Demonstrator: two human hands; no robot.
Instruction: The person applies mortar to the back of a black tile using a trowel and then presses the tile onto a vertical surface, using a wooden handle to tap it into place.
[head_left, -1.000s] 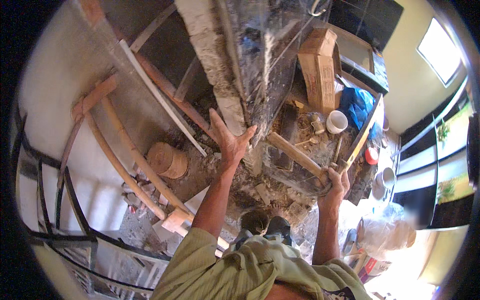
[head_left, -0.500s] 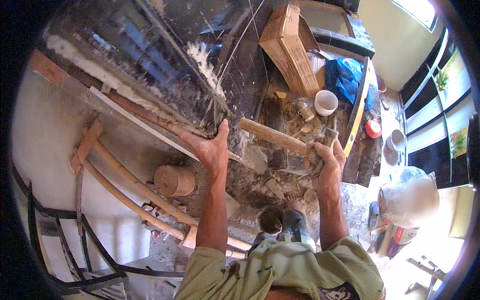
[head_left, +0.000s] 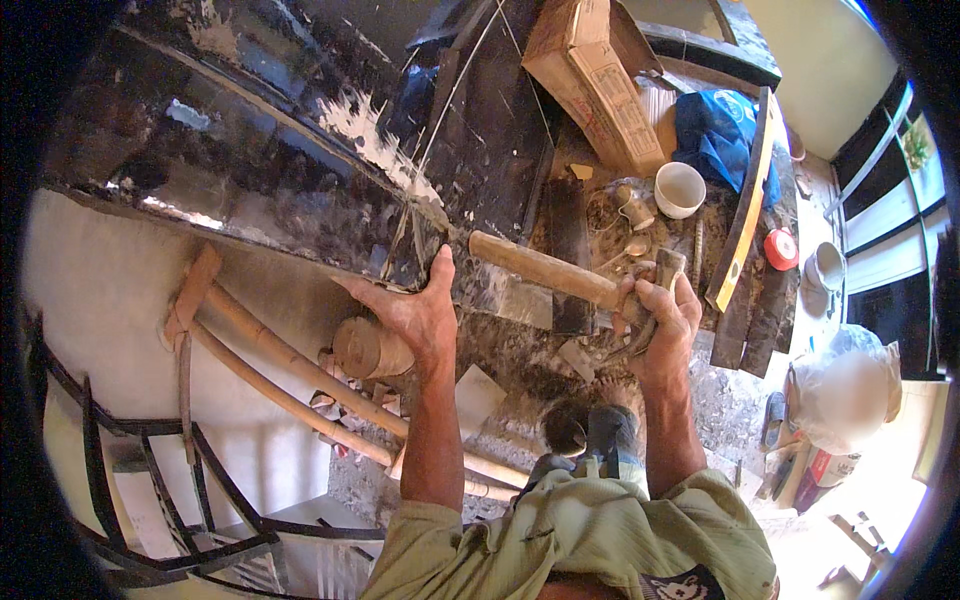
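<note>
My left hand (head_left: 420,315) is on the lower edge of a large dark, glossy slab (head_left: 250,120) smeared with whitish mortar, thumb pointing up and fingers reaching left along the edge. My right hand (head_left: 657,320) grips a hammer by its dull metal head, with the wooden handle (head_left: 540,270) extending left toward the slab's corner. Beside that handle are dusty dark strips and a cluttered surface with a white bowl (head_left: 680,188), a small dusty mug (head_left: 636,210) and a long yellow level (head_left: 742,200).
A cardboard box (head_left: 595,85), blue plastic (head_left: 715,145) and red round item (head_left: 781,248) lie upper right. Bamboo poles (head_left: 300,360), a dusty cylinder (head_left: 370,347) and a black metal frame (head_left: 150,430) stand left. My feet are among debris below; a plastic-covered bundle (head_left: 840,395) sits right.
The slab's edge has swung from upright in the picture to slanting leftward, showing more dark face. My left hand has shifted left with it; my right hand and hammer are higher.
</note>
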